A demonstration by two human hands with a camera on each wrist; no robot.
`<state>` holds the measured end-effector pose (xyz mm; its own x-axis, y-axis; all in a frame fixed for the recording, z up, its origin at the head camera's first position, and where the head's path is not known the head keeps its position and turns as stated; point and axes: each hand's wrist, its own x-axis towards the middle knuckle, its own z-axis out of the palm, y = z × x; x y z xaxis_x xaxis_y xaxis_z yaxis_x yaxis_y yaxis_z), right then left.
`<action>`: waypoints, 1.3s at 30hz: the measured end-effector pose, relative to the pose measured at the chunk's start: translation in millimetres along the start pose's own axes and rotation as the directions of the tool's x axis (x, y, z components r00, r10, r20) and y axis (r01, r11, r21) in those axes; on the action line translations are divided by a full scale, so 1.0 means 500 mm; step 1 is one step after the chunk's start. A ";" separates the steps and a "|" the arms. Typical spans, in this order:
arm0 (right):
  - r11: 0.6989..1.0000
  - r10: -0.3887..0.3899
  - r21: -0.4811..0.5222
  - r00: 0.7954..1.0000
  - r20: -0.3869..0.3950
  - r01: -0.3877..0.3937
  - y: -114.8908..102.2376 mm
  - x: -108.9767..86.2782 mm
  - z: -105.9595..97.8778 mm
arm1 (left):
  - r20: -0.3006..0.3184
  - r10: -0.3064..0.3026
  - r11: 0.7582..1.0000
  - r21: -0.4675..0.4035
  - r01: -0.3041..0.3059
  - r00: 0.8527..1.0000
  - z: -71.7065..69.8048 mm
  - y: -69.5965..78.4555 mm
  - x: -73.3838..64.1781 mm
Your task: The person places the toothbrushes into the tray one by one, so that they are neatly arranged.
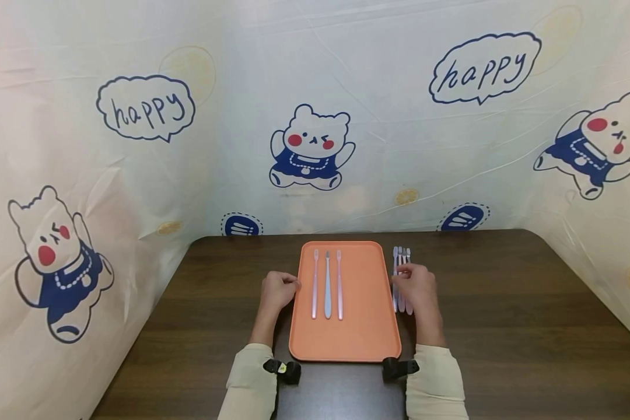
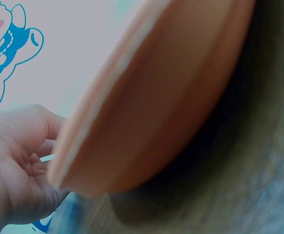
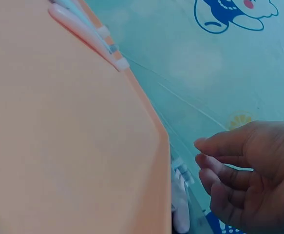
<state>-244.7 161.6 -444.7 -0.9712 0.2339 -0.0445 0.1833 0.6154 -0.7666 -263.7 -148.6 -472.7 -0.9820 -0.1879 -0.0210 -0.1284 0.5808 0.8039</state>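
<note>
On the orange tray lie three toothbrushes side by side: a pink one, a blue one and another pink one, heads pointing away from me. My left hand pinches the tray's left rim; in the left wrist view its fingers are partly hidden behind that edge. Several more toothbrushes lie on the table just right of the tray. Over them is my right hand, covering part of their handles. The right wrist view shows this hand with fingers loosely bent and nothing between them.
The dark wooden table carries the tray near its middle. A pale curtain printed with bears and the word "happy" hangs around the back and sides. Black wrist cameras sit on both sleeves, close to the tray's near corners.
</note>
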 end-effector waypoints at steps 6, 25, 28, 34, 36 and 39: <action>0.997 0.070 -0.019 0.997 0.008 -0.070 0.015 0.001 -0.016 | 0.004 0.002 1.000 -0.004 -0.002 1.000 -0.001 -0.001 0.000; 0.989 0.142 -0.056 0.985 0.097 -0.137 0.056 0.010 -0.037 | 0.000 -0.016 1.000 -0.008 0.016 1.000 0.002 -0.001 0.001; 0.989 0.136 -0.063 0.987 0.090 -0.130 0.059 0.011 -0.037 | 0.005 -0.023 1.000 -0.009 0.023 1.000 0.001 0.000 0.001; 0.988 0.148 -0.062 0.985 0.092 -0.143 0.063 0.011 -0.037 | 0.001 -0.011 1.000 -0.001 0.011 1.000 0.001 -0.001 0.001; 0.987 0.156 -0.056 0.983 0.094 -0.151 0.062 0.010 -0.037 | 0.002 -0.009 1.000 -0.003 0.009 1.000 0.001 0.000 0.000; 0.986 0.160 -0.056 0.983 0.090 -0.155 0.060 0.009 -0.037 | 0.006 -0.009 1.000 -0.008 0.009 1.000 -0.001 0.001 -0.001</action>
<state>-240.6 194.9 -456.2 -0.9392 0.2604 -0.2237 0.3398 0.6129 -0.7134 -263.2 -148.5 -472.2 -0.9815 -0.1888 -0.0320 -0.1365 0.5724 0.8085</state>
